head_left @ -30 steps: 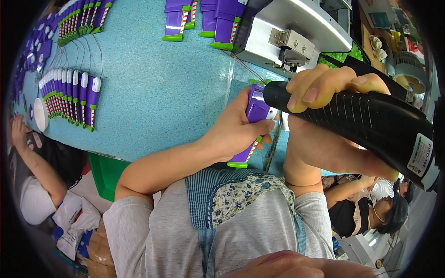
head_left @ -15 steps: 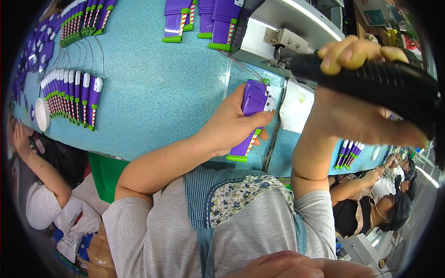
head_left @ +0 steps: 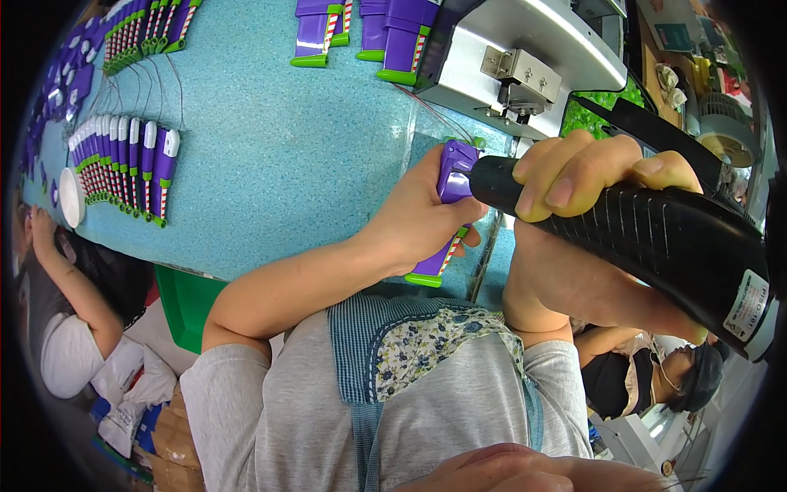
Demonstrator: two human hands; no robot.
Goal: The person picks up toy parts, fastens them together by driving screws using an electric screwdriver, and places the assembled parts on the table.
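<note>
My left hand (head_left: 410, 215) is closed around a purple plastic toy piece (head_left: 452, 184) with green ends and a red-and-white striped edge, holding it near the table's front edge. Thin wires run from its top end toward the metal machine. My right hand (head_left: 574, 266) grips a black electric screwdriver (head_left: 656, 234), fingers wrapped over its ribbed body. The screwdriver's nose points left at the upper part of the toy piece and covers some of it. Whether the bit sits in a screw is hidden.
A metal feeder machine (head_left: 500, 74) stands behind my hands, with a tray of green bits (head_left: 597, 111) beside it. Rows of similar purple pieces (head_left: 135, 168) lie at the left, and more pieces (head_left: 402, 41) at the back. A white dish (head_left: 72, 198) and other people are nearby.
My right hand has brought the screwdriver down and left, from above the machine's front to the toy piece. My left hand has stayed almost in place, still holding the piece.
</note>
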